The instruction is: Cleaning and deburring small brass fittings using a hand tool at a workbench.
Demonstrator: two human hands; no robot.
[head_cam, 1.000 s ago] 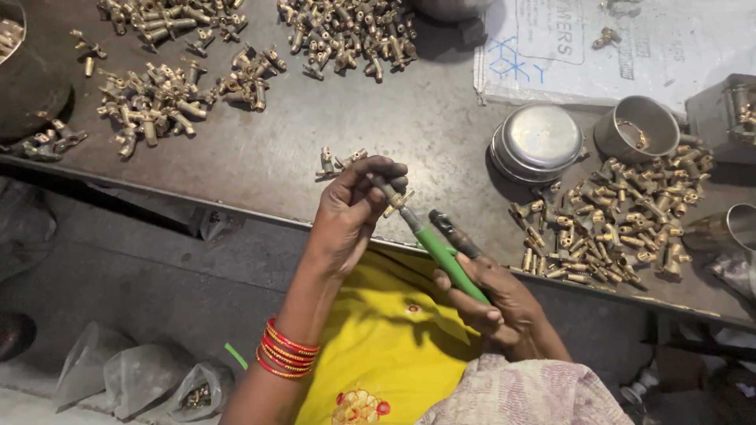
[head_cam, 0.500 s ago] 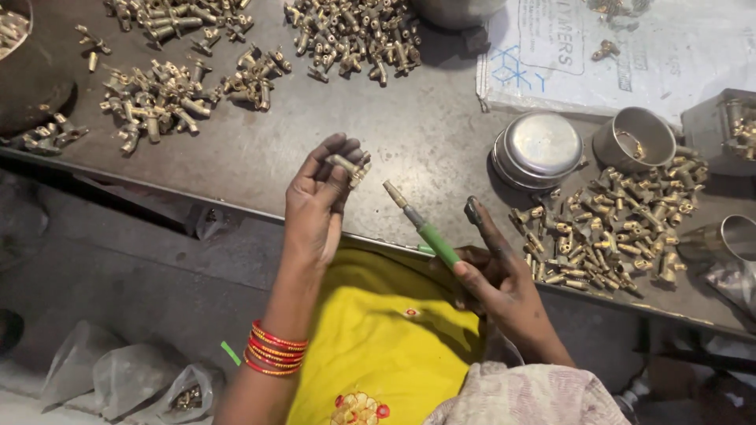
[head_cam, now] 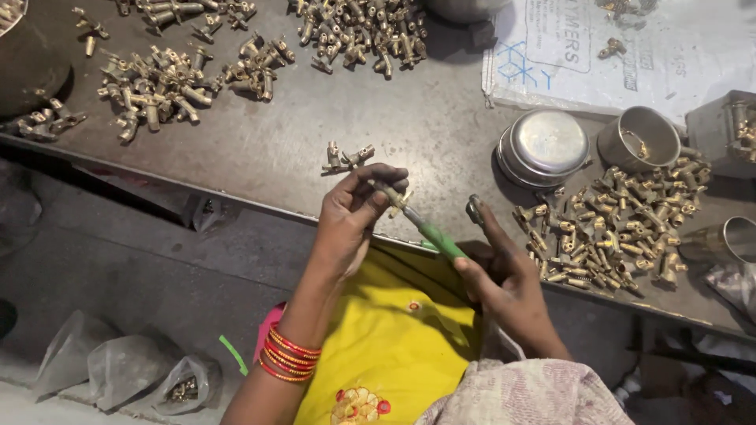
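My left hand pinches a small brass fitting above the near edge of the dark metal table. My right hand grips a green-handled screwdriver, and its tip meets the fitting in my left fingers. My right forefinger and thumb also carry a small dark metal piece. Red bangles ring my left wrist. Two loose brass fittings lie on the table just beyond my left hand.
A heap of brass fittings lies right of my right hand, with more piles at the far left and far middle. Round steel tins, a steel cup, a white printed sack. Plastic bags sit on the floor.
My left hand, which was lifted over the table half a second ago, has come back toward me. The screwdriver tip now touches the fitting in it.
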